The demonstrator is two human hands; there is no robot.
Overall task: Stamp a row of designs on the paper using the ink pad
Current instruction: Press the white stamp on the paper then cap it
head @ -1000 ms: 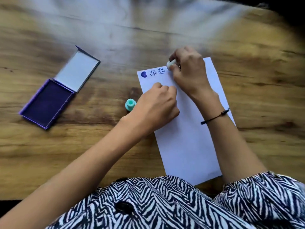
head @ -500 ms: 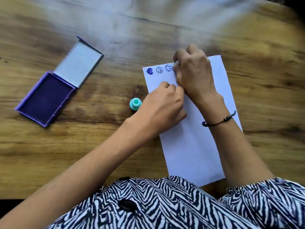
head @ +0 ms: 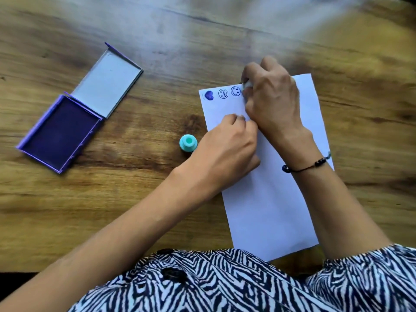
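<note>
A white sheet of paper (head: pixel 270 210) lies on the wooden table. Along its top edge run three purple prints: a heart (head: pixel 209 95) and two round smiley faces (head: pixel 235 91). My right hand (head: pixel 272 102) is closed around a small pale stamp (head: pixel 247 84), its tip down on the paper just right of the last print; most of the stamp is hidden. My left hand (head: pixel 227 152) rests curled on the paper's left side, pinning it. The purple ink pad (head: pixel 59 134) lies open at the left with its grey lid (head: pixel 107 83) folded back.
A teal stamp (head: pixel 188 143) stands on the table just left of the paper, touching my left hand's edge. A black bead bracelet (head: pixel 304 167) is on my right wrist. A zebra-patterned garment (head: pixel 225 282) fills the near edge of the view.
My right hand has lowered the stamp onto the paper beside the third print, so less of it shows. The view has shifted slightly; the left hand stays on the paper.
</note>
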